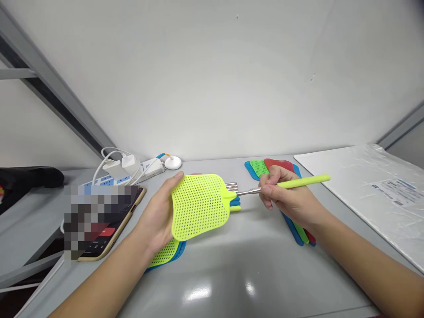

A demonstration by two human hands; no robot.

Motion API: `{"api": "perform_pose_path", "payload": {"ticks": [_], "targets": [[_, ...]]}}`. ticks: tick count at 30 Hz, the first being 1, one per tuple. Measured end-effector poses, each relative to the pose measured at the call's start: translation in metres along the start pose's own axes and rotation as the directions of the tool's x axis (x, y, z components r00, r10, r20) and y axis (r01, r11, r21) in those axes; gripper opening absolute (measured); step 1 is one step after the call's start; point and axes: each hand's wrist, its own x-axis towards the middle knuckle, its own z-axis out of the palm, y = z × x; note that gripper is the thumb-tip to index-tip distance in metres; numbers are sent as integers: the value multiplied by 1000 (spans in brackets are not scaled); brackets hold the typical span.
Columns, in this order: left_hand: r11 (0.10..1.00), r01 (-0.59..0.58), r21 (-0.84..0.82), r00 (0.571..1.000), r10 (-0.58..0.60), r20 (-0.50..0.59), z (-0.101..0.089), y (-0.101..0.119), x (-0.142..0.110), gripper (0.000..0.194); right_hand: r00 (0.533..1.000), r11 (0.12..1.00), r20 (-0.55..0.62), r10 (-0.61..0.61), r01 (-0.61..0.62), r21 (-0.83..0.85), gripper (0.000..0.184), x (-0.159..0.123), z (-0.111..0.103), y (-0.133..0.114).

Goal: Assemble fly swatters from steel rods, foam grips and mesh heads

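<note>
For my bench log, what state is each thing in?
Lime fly swatter, held up by left hand and right hand
Red, green and blue fly swatters, lying overlapped
Left-side swatters, stacked, partly hidden
Smartphone, screen lit
Chargers, plugged into power strip
White labelled package, lying flat

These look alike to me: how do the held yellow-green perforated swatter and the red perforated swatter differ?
The yellow-green swatter is raised by the left hand and right hand; the red swatter lies on the grey table. The yellow-green head shows almost fully; the red head is partly hidden. Both heads have holes.
</note>
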Motion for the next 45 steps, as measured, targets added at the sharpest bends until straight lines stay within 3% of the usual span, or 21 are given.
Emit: {"api": "perform_pose_path", "payload": {"ticks": [3, 6, 14, 17, 19, 22, 26, 29, 31, 34, 39, 43, 45], "targets": [[999, -29, 23, 996, 27, 81, 4, -13, -6, 34, 997, 1000, -71, 2, -2, -9, 26, 3, -2, 1], [997, -42, 57, 985, 32, 170, 7, -22, -11, 46, 996, 1000, -92, 15, -15, -2, 27, 3, -2, 3], [987, -119, 109, 978, 98, 185, 5, -17, -11, 50, 994, 997, -89, 70, -68, 27, 31, -1, 6, 5], [943, -240, 229, 963, 201, 180, 4, -17, -12, 42, 986, 993, -125, 110, -103, 59, 35, -2, 8, 4], [858, -346, 381, 938, 300, 176, 3, -16, -13, 34, 975, 986, -159, 157, -147, 75, 39, -2, 10, 3], [641, -518, 567, 849, 466, 249, 3, -15, -16, 23, 952, 972, -201, 232, -217, 92, 43, -1, 11, 1], [338, -761, 553, 612, 657, 440, 4, -19, -17, 35, 930, 961, -253, 267, -237, 140, 45, -2, 17, 0], [240, -870, 431, 458, 716, 527, 4, -22, -14, 43, 928, 958, -261, 267, -225, 178, 45, -6, 23, 0], [202, -895, 398, 423, 668, 612, 4, -21, -13, 39, 928, 953, -252, 273, -225, 204, 45, -9, 27, 1], [106, -898, 426, 404, 581, 707, 4, -17, -17, 38, 932, 948, -243, 268, -211, 236, 44, -14, 31, 4], [-190, -888, 418, 213, 637, 741, 11, -9, -26, 39, 939, 943, -239, 249, -180, 278, 41, -20, 38, 5], [-375, -835, 403, 117, 596, 795, 13, -11, -24, 24, 938, 942, -238, 250, -179, 285, 41, -20, 40, 5], [-425, -814, 395, 104, 562, 820, 10, -14, -20, 23, 936, 941, -236, 261, -192, 279, 42, -16, 37, 6]]}}
